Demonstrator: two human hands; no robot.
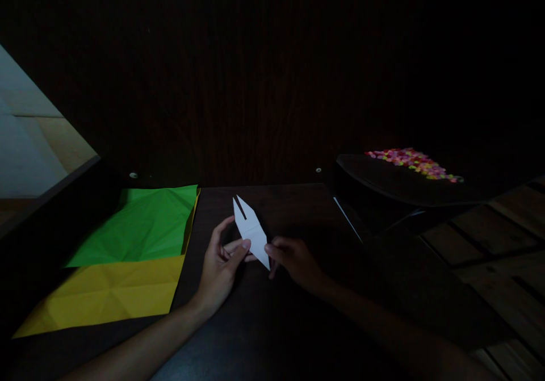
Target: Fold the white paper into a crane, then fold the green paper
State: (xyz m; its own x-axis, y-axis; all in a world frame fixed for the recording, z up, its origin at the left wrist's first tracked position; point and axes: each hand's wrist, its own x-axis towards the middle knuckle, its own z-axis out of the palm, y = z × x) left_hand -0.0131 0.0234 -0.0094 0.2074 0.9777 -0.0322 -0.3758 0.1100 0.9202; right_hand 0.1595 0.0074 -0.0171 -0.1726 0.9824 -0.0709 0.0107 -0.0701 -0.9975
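A white folded paper (254,234), long and diamond-shaped, is held above the dark table. Its far end splits into two narrow points; the near end tapers to one tip. My left hand (222,264) grips its left edge, thumb on top and fingers behind. On the other side, my right hand (293,260) pinches the right edge close to the near tip. Some fingers of both hands are hidden behind the paper or in shadow.
Creased green paper (140,227) overlaps a yellow sheet (114,290) at the left. A dark panel (255,86) rises behind the table (255,330). Several small pink and yellow pieces (419,162) lie on a dark rounded surface at the right. Wooden slats (498,233) show beyond.
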